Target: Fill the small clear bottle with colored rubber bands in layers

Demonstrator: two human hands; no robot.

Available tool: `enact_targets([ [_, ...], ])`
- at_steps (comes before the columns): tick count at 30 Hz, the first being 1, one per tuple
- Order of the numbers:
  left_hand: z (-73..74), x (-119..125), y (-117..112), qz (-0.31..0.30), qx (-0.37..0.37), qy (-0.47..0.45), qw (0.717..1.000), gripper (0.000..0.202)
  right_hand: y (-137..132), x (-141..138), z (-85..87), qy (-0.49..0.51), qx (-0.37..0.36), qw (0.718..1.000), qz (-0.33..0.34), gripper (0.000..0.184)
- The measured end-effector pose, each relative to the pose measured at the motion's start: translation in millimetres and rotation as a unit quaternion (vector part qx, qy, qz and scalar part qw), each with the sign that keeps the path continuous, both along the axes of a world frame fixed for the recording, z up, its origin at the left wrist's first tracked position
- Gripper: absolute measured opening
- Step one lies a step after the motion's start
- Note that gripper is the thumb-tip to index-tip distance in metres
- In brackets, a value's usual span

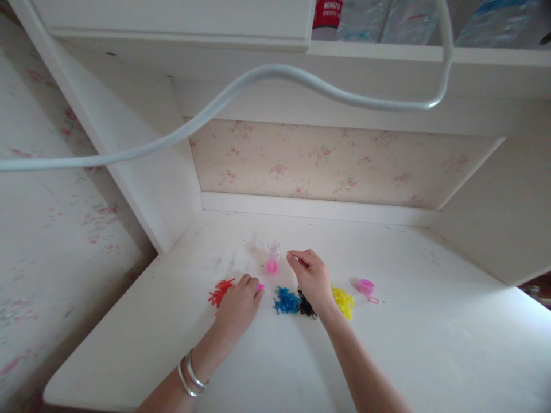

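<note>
My left hand (pixel 241 299) is low over the white table, its fingers curled together, with small bright pink pieces (pixel 260 287) showing at the fingertips. Its palm side is hidden. My right hand (pixel 312 280) is raised above the black pile, thumb and forefinger pinched together; whatever the pinch holds is too small to make out. Just left of that pinch stands a small clear bottle (pixel 274 251) with pink in its lower part. Around the hands lie piles of short strips: red (pixel 220 291), blue (pixel 286 300), black (pixel 306 307) and yellow (pixel 344 302), the last two partly covered by my right hand.
A pink cap with a loop (pixel 367 287) lies at the right on the white table (pixel 430 344). A thick white cable (pixel 275 71) crosses the upper view. Overhead, a shelf (pixel 387 54) holds plastic-wrapped items. White side panels and a papered wall bound the table.
</note>
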State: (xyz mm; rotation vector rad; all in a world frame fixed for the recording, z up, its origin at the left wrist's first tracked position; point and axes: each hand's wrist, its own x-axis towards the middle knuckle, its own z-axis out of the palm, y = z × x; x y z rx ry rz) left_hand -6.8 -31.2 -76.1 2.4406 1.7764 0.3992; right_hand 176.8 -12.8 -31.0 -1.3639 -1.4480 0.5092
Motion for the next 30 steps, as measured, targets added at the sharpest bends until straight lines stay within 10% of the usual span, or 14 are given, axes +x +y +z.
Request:
enact_targets([
  [30, -9.4, -5, -7, 0.005, -0.004, 0.059, 0.998, 0.027, 48, -15, 7.8, -0.049, 0.013, 0.998, 0.024, 0.026],
])
